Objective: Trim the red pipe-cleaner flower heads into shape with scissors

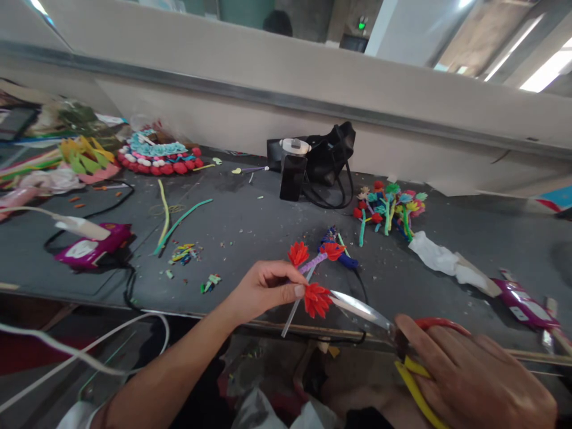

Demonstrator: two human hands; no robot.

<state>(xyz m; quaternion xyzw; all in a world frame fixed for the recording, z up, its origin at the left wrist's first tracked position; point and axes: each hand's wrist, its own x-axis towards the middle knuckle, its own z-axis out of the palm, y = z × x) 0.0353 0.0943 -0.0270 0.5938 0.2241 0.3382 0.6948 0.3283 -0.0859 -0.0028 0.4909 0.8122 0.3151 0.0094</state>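
- While the left hand (263, 290) pinched a red flower sprig (317, 300) between thumb and forefinger, the right hand (480, 366) gripped scissors (364, 310) by their red and yellow handles.
- The sprig was held above the front edge of the desk (250, 217); it bore three red blooms, and a purple stem (314, 263) ran to the right-hand one.
- The scissor tip stood at the right edge of the lowest bloom; contact could not be confirmed.
- A pale translucent stick (290, 319) slanted down behind the fingers; whether it was joined to the sprig could not be determined.
- Just behind the sprig lay a dark blue tool (347, 261), partly hidden.
- Beyond it, near the back wall, a smartphone (293, 177) stood upright before a black handbag (330, 156).
- To the right were a bunch of multicoloured flowers (393, 189) and a purple glue gun (522, 304).
- To the left lay a second purple device (92, 249), a yellow strip (164, 217), a green strip (184, 225) and coloured clippings (184, 254).
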